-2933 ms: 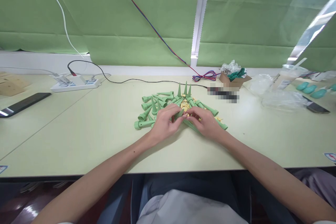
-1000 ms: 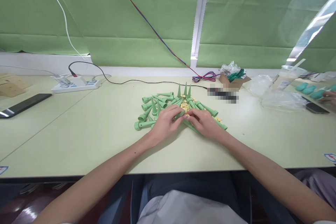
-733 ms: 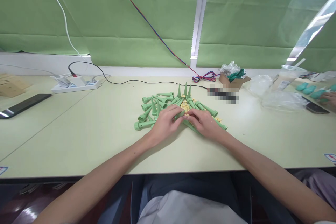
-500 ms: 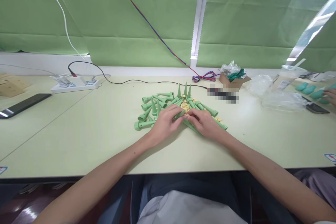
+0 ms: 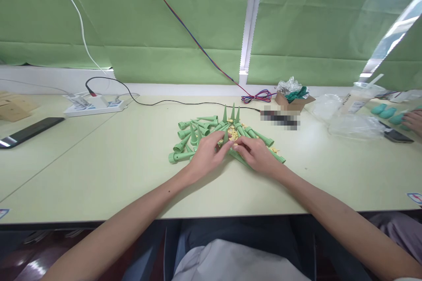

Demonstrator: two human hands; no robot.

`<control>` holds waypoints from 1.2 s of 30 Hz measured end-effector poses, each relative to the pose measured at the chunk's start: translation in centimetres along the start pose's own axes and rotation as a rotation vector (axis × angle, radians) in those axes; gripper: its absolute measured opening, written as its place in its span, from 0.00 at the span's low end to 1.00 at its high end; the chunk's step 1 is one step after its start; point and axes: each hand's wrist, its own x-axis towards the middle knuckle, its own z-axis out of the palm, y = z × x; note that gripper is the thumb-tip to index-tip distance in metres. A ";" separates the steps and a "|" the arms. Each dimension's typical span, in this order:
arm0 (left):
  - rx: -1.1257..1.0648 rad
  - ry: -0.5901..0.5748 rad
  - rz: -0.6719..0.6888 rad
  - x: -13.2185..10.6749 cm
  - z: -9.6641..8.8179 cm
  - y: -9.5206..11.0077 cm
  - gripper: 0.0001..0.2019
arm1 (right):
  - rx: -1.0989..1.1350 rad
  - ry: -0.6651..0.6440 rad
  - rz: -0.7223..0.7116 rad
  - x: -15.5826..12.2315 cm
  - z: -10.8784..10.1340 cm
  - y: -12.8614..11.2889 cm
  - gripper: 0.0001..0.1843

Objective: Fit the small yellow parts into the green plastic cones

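My left hand [image 5: 208,150] is closed around a green plastic watering spike [image 5: 226,135], whose pointed end stands up between thumb and fingers. Close against it, my right hand [image 5: 256,152] has its thumb and fingertips pinched together; what they hold, if anything, is too small to make out. Under and behind both hands lies a heap of small yellow plastic pieces [image 5: 233,131]. More green spikes surround it: several lie to the left [image 5: 184,156] and right [image 5: 263,137], and a few stand point up at the back [image 5: 233,113].
A power strip [image 5: 95,106] and a black phone [image 5: 31,132] are on the left. Behind the heap run a black cable and a blurred dark object [image 5: 279,118]. To the right are a small cardboard box [image 5: 293,103], a drink cup [image 5: 358,99], plastic bags and another person's hand [image 5: 413,122].
The spike in my left hand has turned from lying tilted to pointing upward. The fingertips of my two hands have parted slightly. The other person's hand has shifted a little.
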 end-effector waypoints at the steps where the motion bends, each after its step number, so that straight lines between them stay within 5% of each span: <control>1: -0.009 0.000 -0.015 0.0 0.0 0.0 0.14 | 0.001 0.004 -0.001 0.0 0.0 0.0 0.12; 25: -0.306 -0.117 -0.236 0.3 0.5 -0.4 0.21 | 0.111 0.033 -0.116 -0.2 0.3 -0.5 0.19; 36: -0.305 -0.111 -0.217 0.3 0.7 -0.6 0.19 | 0.104 0.025 -0.138 -0.2 0.4 -0.2 0.18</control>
